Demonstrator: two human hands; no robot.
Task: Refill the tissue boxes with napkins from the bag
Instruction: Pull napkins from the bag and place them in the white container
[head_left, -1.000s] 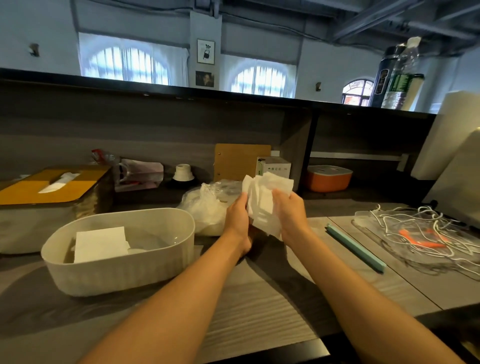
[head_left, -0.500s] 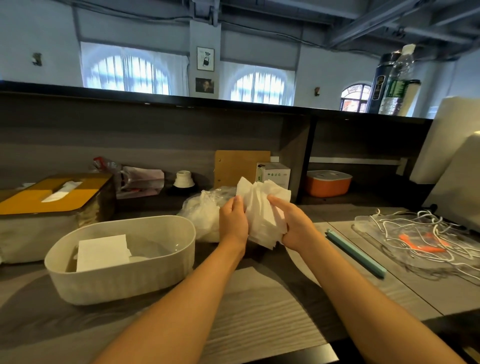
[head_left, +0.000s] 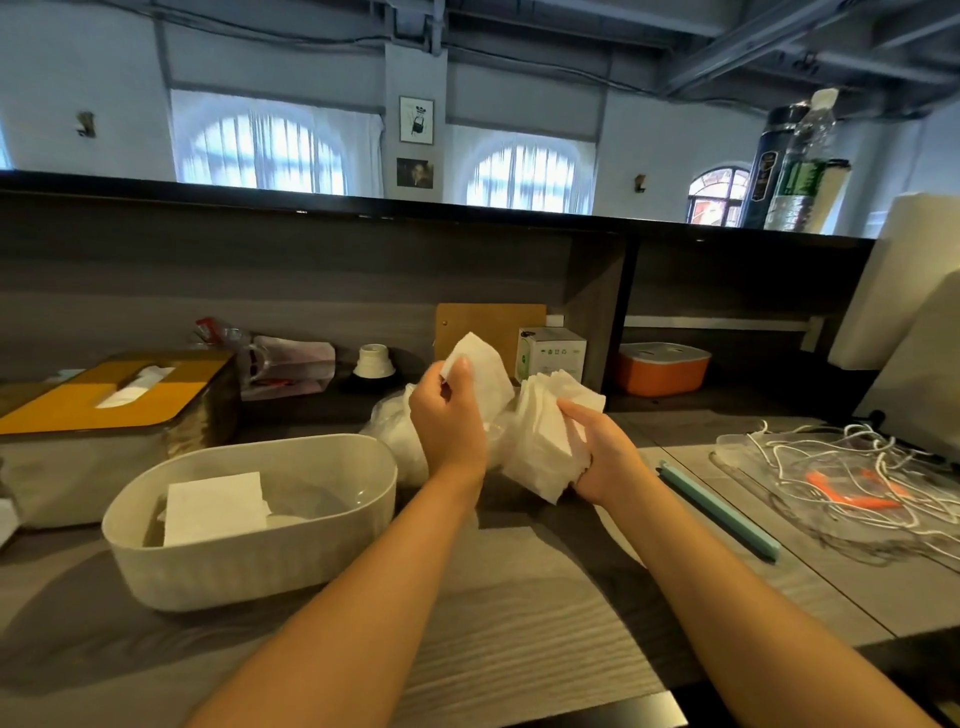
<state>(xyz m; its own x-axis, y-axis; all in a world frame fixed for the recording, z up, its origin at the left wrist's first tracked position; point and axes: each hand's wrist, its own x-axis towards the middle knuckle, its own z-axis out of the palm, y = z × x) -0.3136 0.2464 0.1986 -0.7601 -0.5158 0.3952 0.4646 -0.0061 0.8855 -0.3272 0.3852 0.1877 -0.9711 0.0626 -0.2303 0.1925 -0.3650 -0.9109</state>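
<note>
Left hand (head_left: 451, 415) pinches a single napkin (head_left: 480, 366) between thumb and fingers, lifted clear above the rest. Right hand (head_left: 605, 454) is curled round the napkin stack (head_left: 545, 436), gripping it from below and the side. The two hands are held near each other, above the tabletop (head_left: 519, 623) and in front of the plastic bag (head_left: 395, 436).

Handling, as judged: napkins look light, thin and limp, with no stiffness. Sheets probably cling to one another and fan out at the edges, as the stack already does. A firm pinch across the whole thickness at one side should keep the stack together; a single sheet is best taken at a corner. Tearing seems unlikely, crumpling likely.

The open white box (head_left: 249, 519) sits to the left on the tabletop, with a folded napkin (head_left: 213, 506) lying flat inside and room beside it. Its rim is low and the path from the hands to it looks unobstructed. A second box with a yellow lid (head_left: 104, 395) stands further left, with tissue showing through its slot.

Surroundings: a teal strip (head_left: 719, 509) lies to the right; beyond it a clear tray of tangled white cables (head_left: 857, 467). An orange container (head_left: 662, 366) sits in the shelf recess, a small carton (head_left: 550, 353) behind the hands. None of these stands between hands and boxes.
</note>
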